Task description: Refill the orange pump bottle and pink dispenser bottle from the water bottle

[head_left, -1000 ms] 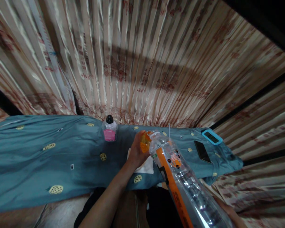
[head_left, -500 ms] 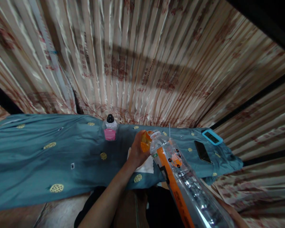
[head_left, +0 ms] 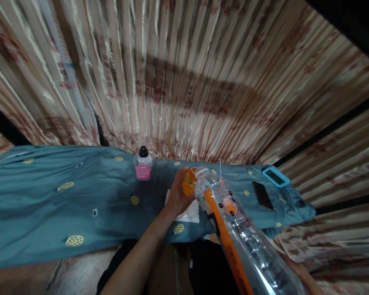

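Observation:
My left hand point(head_left: 178, 192) is closed around a small orange translucent cup point(head_left: 189, 184) above the cloth. A large clear plastic bottle point(head_left: 249, 233) with an orange and grey label slants down from the lower right. Its mouth is at the cup's rim; whether liquid flows is hard to see. Behind the bottle, my right hand point(head_left: 287, 260) supports its lower part, and most of its fingers are hidden. A white tissue or cloth point(head_left: 190, 214) lies below my left hand. Just beyond the bottle's neck, a thin pale stick or straw point(head_left: 220, 168) sticks up.
A clear bottle with a black cap and pink label point(head_left: 143, 166) stands left of my hands. To the right lie a dark phone point(head_left: 262, 196) and a blue-framed digital clock point(head_left: 276, 177). Green pineapple-print cloth point(head_left: 110, 213) covers the table, with a pleated curtain point(head_left: 172, 82) behind.
Almost nothing differs. Both hands keep the cup and the tilted bottle in nearly the same position, and the whole view has shifted very slightly.

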The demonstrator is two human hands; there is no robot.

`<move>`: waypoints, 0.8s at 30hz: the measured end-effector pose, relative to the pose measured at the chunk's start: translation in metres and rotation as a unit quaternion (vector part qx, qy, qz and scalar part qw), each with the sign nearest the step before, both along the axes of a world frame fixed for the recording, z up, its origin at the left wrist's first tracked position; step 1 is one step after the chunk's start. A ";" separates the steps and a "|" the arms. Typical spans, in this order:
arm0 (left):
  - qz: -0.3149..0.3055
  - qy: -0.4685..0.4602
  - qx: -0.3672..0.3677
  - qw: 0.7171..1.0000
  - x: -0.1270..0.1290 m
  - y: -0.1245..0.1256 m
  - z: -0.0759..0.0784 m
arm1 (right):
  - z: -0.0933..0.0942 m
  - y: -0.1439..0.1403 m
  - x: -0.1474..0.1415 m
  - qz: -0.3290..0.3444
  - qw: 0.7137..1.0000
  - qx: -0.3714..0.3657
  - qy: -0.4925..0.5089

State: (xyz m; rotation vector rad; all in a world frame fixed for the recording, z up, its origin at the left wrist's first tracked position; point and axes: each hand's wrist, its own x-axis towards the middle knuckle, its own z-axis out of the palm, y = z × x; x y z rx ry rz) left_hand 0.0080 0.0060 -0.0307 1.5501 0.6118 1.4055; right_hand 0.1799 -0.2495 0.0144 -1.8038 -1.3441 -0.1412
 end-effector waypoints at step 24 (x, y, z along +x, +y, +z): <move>0.010 -0.003 -0.001 1.000 0.001 0.001 0.002 | -0.007 0.013 0.082 0.027 0.999 0.028 -0.023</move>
